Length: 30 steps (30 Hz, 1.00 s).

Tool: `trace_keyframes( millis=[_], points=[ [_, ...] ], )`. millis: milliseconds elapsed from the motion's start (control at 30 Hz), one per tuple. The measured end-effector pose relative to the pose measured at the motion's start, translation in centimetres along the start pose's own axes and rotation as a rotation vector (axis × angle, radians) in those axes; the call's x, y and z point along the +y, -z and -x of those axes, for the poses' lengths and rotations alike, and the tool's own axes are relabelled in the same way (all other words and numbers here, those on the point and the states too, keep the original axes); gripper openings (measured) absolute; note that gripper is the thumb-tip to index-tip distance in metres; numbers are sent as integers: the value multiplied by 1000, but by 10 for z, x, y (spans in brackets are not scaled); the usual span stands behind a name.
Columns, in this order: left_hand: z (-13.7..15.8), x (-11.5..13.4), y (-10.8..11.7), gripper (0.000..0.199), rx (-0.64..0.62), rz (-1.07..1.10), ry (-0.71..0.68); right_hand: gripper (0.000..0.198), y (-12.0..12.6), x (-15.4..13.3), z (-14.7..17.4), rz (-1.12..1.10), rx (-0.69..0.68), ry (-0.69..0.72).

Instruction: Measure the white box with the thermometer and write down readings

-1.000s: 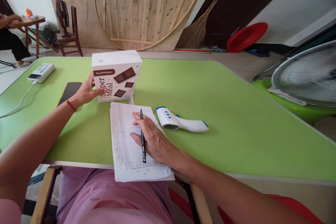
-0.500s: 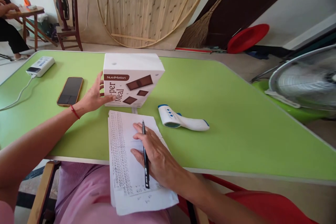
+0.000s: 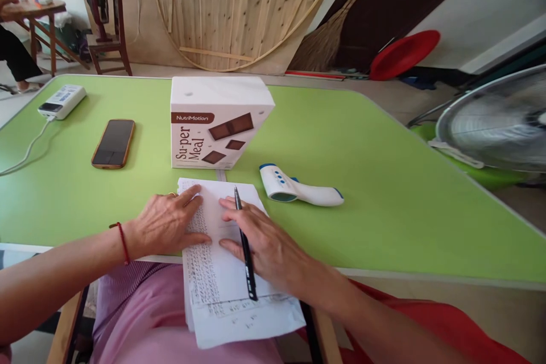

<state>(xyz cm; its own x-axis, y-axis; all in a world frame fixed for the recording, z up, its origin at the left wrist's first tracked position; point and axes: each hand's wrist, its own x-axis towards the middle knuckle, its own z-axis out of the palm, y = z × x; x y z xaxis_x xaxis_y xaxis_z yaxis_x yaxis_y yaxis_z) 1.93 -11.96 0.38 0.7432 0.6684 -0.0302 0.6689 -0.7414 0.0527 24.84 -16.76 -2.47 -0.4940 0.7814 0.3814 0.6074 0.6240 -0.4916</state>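
Note:
My left hand [image 3: 166,222] rests on the left side of a stack of handwritten papers [image 3: 241,323], its fingers spread. The stack overhangs the table's near edge, above my lap. A black pen [image 3: 246,253] is held between the fingers of my right hand [image 3: 273,247], which lies on the same papers. The pen's clear tip points away from me. Just beyond the papers a white NutriMotion box [image 3: 196,142] with chocolate-bar pictures stands upright. To its right lies a white and blue infrared thermometer [image 3: 298,186], apart from both hands.
On the left of the green table [image 3: 362,182] are a phone [image 3: 113,144] and a white power bank [image 3: 62,102] with a cable. A running fan [image 3: 495,119] stands at the right. Behind are a broom [image 3: 326,40], a red basin [image 3: 405,55] and another person by a small table.
My left hand has let go of the box and come down and nearer onto the papers. The right hand keeps the pen, shifted slightly right. The box's lettering is now uncovered.

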Motion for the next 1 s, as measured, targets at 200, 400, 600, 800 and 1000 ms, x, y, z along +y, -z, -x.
trace_keyframes(
  millis=[200,400,600,800,1000],
  points=[
    [0,0,3,82,-91,-17,-7,53,31,14,-46,-318,51,-163],
    [-2,3,11,70,-125,-16,-8,30,22,32,-92,-494,-187,-350],
    [-14,19,31,60,-168,-71,-84,14,7,32,-103,-575,-103,-418],
    [-25,38,26,89,-251,-147,-75,13,-15,26,-85,-678,200,-483],
    [-23,38,17,123,-260,-138,-7,11,-21,28,-72,-486,313,-395]
  ],
)
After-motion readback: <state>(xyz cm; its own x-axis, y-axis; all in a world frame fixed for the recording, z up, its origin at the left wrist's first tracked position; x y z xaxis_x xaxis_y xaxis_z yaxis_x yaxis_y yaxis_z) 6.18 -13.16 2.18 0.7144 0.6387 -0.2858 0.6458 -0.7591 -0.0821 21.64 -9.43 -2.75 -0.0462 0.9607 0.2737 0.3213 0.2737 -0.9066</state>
